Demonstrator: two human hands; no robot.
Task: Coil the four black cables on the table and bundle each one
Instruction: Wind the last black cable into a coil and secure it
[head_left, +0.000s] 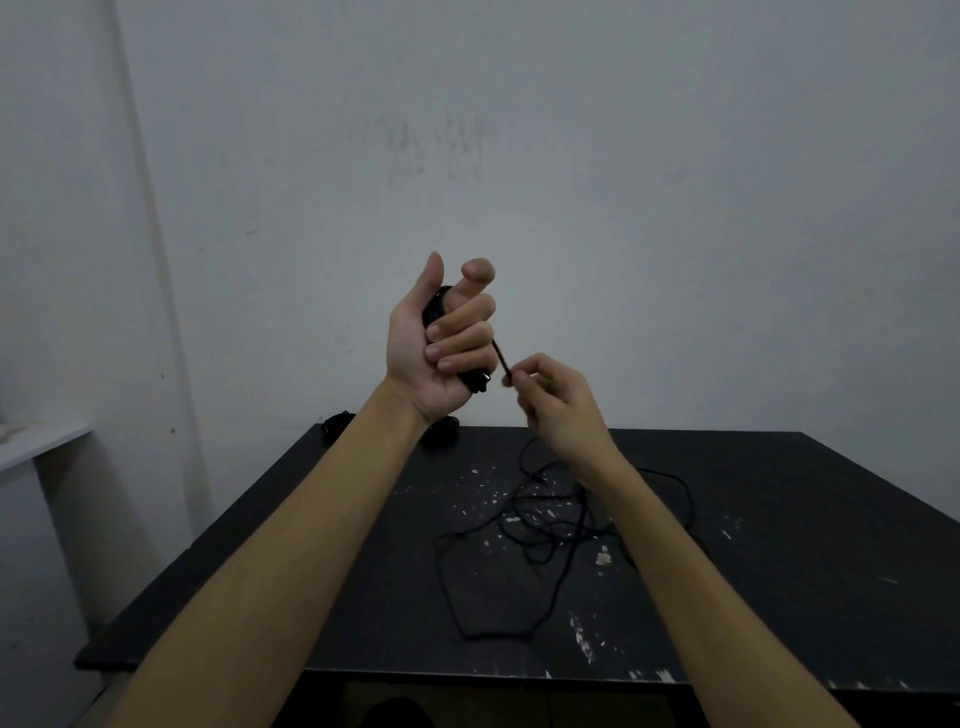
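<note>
Left hand (436, 343): raised above the far edge of the counter, palm toward the camera; three fingers (462, 340) curled round a coiled black cable, thumb upright, index finger crooked above the others and off the coil.
Coiled cable (435, 306): a tight black bundle inside the left fist, showing at the top by the thumb and at the bottom below the little finger (a plug end seems to protrude there, too dark to be sure).
Cable tail (501, 358): a short straight stretch running from the left fist down to the right hand.
Right hand (556, 400): just right of and below the left, seen from the back; thumb and forefinger pinch the tail end, the other fingers loosely curled.
Loose cable (540, 525): black, lying uncoiled in tangled loops on the counter's middle, under the right forearm, with one long loop reaching toward the near edge.
Finished bundles: two dark coils at the counter's far left edge, one (336, 423) left of the left wrist, one (441, 431) partly hidden behind it.
Counter (779, 545): black top, flecked with white paint chips.
Wall (623, 182): pale, scuffed, behind the counter.
Shelf (41, 441): white ledge at far left.
</note>
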